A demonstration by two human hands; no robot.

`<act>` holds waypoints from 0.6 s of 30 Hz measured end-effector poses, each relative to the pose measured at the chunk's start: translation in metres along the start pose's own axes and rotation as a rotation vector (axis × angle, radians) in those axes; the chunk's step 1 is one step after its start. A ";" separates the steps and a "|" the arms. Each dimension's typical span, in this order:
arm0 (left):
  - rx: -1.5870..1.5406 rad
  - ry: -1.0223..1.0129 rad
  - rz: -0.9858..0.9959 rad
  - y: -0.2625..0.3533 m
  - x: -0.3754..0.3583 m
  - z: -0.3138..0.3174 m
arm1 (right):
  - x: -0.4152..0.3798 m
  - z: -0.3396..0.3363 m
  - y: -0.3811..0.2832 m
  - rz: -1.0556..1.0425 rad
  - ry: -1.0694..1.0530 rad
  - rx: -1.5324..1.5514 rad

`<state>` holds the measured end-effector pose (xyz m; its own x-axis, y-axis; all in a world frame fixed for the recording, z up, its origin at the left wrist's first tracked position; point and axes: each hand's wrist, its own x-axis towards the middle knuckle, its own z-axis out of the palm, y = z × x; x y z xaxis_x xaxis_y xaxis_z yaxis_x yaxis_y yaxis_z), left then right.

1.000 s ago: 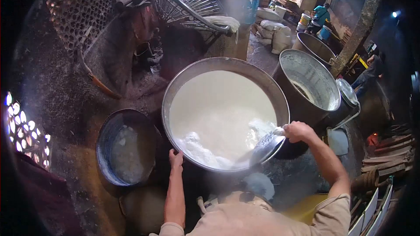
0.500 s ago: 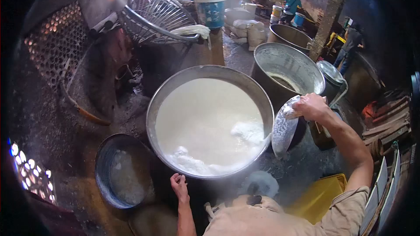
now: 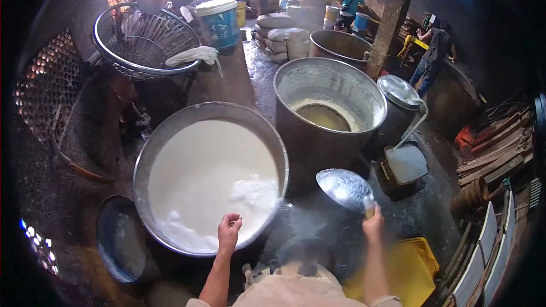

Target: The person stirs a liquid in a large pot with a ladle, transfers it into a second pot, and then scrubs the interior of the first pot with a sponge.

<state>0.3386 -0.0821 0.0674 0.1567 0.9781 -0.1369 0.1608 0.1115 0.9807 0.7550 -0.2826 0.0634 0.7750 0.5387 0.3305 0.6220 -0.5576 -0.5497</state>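
My right hand (image 3: 373,224) grips the short handle of a large shallow metal scoop (image 3: 343,187), its bowl smeared with white foam. The scoop is held over the dark floor, to the right of a wide metal vat (image 3: 282,153). Milky white liquid (image 3: 213,165) fills much of this vat, with white froth (image 3: 253,193) along its near and right sides. Above the vat's near edge is my left hand (image 3: 228,232), holding nothing, its fingers loosely curled and partly apart.
A taller metal vat (image 3: 296,111) with yellowish liquid low inside stands beyond the scoop. A lidded pot (image 3: 399,92), a square tin (image 3: 406,164) and a yellow crate (image 3: 418,267) are at right. A dark basin (image 3: 108,250) and wire basket (image 3: 145,40) are at left. Two people work farther back.
My right hand has brought the scoop down and nearer my body, and its bowl has swung to the left of the hand. My left hand has risen over the vat's near rim. The view has turned right.
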 end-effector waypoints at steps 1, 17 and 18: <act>-0.057 -0.029 -0.050 0.011 -0.001 0.031 | -0.011 0.014 0.037 0.066 -0.001 0.043; -0.064 -0.365 -0.050 0.052 0.119 0.322 | 0.274 -0.017 0.075 0.423 -0.232 1.529; -0.106 -0.357 -0.057 0.045 0.132 0.333 | 0.309 -0.025 0.052 0.329 -0.335 1.748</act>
<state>0.6911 -0.0069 0.0465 0.4833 0.8491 -0.2133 0.0803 0.1996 0.9766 1.0299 -0.1608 0.1557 0.6382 0.7695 0.0229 -0.5296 0.4604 -0.7124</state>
